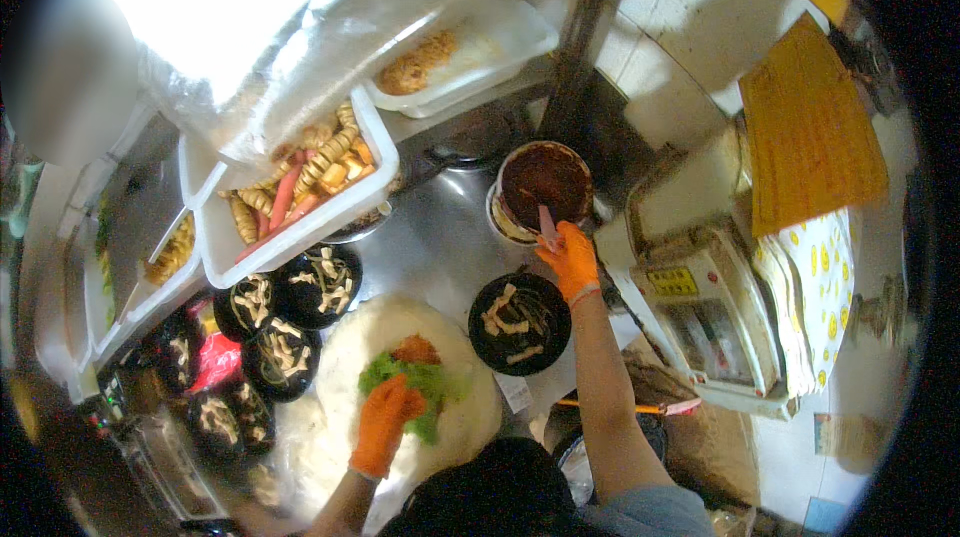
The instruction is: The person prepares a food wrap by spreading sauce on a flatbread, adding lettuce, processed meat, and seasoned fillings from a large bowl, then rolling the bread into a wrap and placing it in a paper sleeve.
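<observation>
My right hand (571, 261), in an orange glove, grips the pale handle of a utensil (547, 221). The utensil dips into a round tub of dark red sauce (537, 171); its far end is hidden in the sauce. My left hand (388, 417), gloved the same way, rests at green lettuce leaves (429, 381), fingers bent; whether it pinches any is unclear. The leaves lie on a large round pale flatbread (472, 413), with a small orange-red shredded heap (417, 350) just beyond them. Right of the bread sits a black bowl of pale strips and dark shreds (519, 323).
A white bin (384, 154) holds sausages and spiral-cut skewered pieces. Several black bowls of strips (282, 358) stand left of the bread. Behind is another white tub (517, 60) with crumbly food. A scale (712, 327) and smiley-printed bags (817, 304) stand at right.
</observation>
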A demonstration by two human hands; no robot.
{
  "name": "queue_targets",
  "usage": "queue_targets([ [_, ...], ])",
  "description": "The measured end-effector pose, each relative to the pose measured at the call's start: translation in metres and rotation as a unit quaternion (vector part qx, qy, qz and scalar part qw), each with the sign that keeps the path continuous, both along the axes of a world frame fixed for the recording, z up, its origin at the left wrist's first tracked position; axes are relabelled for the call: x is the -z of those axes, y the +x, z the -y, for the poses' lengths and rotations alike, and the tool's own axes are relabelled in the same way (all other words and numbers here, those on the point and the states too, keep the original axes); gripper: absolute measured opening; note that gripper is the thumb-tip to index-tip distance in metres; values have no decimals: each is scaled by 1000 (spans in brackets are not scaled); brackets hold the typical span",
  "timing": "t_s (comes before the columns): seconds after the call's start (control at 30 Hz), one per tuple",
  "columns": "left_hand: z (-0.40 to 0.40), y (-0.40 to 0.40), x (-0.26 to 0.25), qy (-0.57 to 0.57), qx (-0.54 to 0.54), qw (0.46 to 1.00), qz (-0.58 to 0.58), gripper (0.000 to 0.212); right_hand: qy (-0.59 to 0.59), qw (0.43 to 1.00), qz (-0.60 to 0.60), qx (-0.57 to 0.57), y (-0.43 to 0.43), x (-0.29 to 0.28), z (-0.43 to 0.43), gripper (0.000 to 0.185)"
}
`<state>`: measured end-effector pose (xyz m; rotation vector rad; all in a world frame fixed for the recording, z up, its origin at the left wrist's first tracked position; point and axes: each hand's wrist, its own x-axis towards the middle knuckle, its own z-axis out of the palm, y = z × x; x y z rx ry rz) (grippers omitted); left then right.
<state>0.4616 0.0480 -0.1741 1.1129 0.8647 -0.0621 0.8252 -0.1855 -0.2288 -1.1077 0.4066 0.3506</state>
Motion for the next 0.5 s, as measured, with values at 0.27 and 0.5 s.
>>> queue_targets([
  [0.27, 12, -8, -12, 1, 0, 1000, 6, 37, -62, 986, 100, -121, -38, -6, -55, 43],
  [0.5, 32, -6, -12, -7, -25, 999, 32, 31, -363, 756, 514, -182, -50, 26, -57, 36],
])
